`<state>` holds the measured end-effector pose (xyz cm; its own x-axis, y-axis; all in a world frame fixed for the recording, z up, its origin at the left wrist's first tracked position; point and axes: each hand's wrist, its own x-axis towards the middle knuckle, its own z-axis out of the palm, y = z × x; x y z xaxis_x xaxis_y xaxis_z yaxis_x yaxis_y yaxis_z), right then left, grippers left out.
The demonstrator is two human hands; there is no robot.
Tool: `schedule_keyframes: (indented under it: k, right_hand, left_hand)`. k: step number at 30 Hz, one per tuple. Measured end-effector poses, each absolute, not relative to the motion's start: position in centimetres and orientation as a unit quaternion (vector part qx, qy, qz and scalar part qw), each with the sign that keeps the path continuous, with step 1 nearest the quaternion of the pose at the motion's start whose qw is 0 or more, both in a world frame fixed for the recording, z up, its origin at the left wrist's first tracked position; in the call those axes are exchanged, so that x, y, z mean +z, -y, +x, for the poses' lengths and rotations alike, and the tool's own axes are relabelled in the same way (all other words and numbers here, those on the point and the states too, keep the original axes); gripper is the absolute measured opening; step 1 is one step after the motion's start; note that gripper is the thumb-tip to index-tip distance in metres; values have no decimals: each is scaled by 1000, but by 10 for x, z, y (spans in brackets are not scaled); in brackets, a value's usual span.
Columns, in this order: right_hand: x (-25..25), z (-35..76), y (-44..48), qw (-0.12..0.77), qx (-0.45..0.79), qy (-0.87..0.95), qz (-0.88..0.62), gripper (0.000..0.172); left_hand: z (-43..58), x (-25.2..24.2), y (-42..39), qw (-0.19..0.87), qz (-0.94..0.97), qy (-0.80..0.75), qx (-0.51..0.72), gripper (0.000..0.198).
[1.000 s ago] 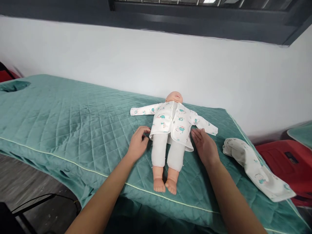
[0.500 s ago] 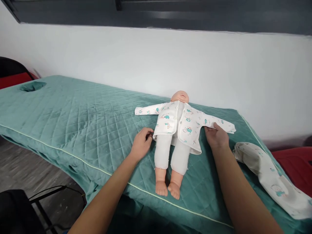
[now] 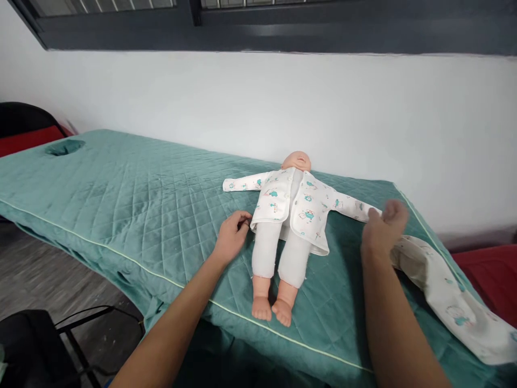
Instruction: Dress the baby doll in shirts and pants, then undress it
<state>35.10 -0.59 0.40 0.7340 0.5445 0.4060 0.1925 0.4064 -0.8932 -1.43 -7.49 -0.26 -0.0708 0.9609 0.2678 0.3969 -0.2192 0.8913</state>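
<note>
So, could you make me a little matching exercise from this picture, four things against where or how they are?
1. Left hand
2. Right hand
3. Quilted cover
4. Small jacket

A. Green
B. Worn by the doll, open at the front
C. Near the end of an outstretched sleeve
D. By the small jacket's lower edge

Pairs: 1-D, 2-C, 3-A, 4-B

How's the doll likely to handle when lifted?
The doll probably bends at the hips: its legs look like soft padded cloth. Unlikely to roll: it lies on its back, both sleeves spread. The jacket may flap, since its front is open.
</note>
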Motion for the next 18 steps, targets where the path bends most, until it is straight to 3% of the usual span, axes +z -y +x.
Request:
schedule_keyframes:
  k: [3, 7, 9, 13, 18]
  right_hand:
    - [7, 313, 27, 648, 68, 448, -612, 30]
    - [5, 290, 42, 547, 118, 450, -696, 25]
    - [3, 289, 43, 551, 206, 413, -695, 22]
    - [4, 287, 38, 653, 426, 280, -560, 5]
    - [11, 274, 30, 655, 569, 270, -419, 11]
  left_hand:
    - [-14, 1, 72, 360, 552, -535, 528, 19]
    - [-6, 8, 62, 519, 407, -463, 592, 30]
    - [2, 12, 54, 601, 368, -406, 583, 33]
    - [20, 17, 29, 730, 309, -301, 530, 39]
    - [32, 19, -5, 777, 235, -276, 514, 43]
